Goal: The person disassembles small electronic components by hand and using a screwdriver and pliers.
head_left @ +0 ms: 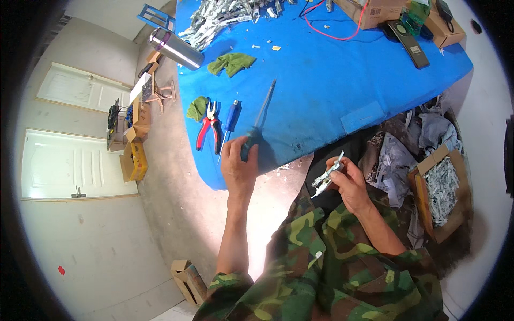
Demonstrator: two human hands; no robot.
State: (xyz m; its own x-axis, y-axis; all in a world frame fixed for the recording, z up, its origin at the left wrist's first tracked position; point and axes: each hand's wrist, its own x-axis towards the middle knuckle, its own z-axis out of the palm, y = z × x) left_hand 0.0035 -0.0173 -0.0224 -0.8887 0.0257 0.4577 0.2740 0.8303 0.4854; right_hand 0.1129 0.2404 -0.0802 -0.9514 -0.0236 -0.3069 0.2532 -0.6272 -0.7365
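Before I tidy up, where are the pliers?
In the head view, the pliers lie at left on the blue table, beside the blue-handled screwdriver.

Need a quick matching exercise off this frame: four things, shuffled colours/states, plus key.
Column one:
1. Pliers
2. Left hand
3. Flask
4. Right hand

Column two:
A. Silver body
B. Holding a small pale part
C. Red and black handles
D. On the handle of a screwdriver

Pairs: 1-C, 2-D, 3-A, 4-B
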